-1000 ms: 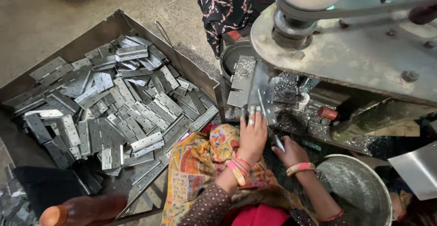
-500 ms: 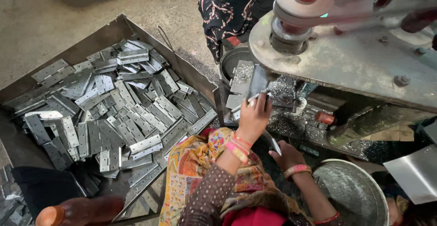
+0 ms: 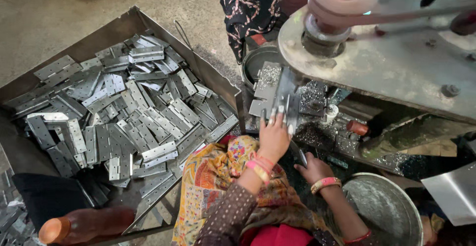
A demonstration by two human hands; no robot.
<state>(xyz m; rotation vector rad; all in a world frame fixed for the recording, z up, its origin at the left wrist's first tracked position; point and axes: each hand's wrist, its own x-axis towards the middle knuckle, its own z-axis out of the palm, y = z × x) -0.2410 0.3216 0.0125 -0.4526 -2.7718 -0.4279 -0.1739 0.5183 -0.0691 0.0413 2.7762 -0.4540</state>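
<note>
Left hand [image 3: 273,136] is reaching up to the press machine [image 3: 391,62], fingers spread flat and pressing a metal hinge plate [image 3: 283,97] against the fixture below the machine's round pulley [image 3: 342,3], probably to seat it square. No closed grip, just open fingers on the plate. Right hand [image 3: 313,169] is sitting lower, below the machine, pinching a thin metal piece [image 3: 302,157]; grip is closed on it, likely the next blank held ready. Tray [image 3: 163,32] of loose grey hinges [image 3: 124,112] is lying left of the machine, within arm's reach. Steel bowl [image 3: 386,211] is sitting under the machine. Brown bottle [image 3: 84,223] is lying near the tray. No labels visible.
</note>
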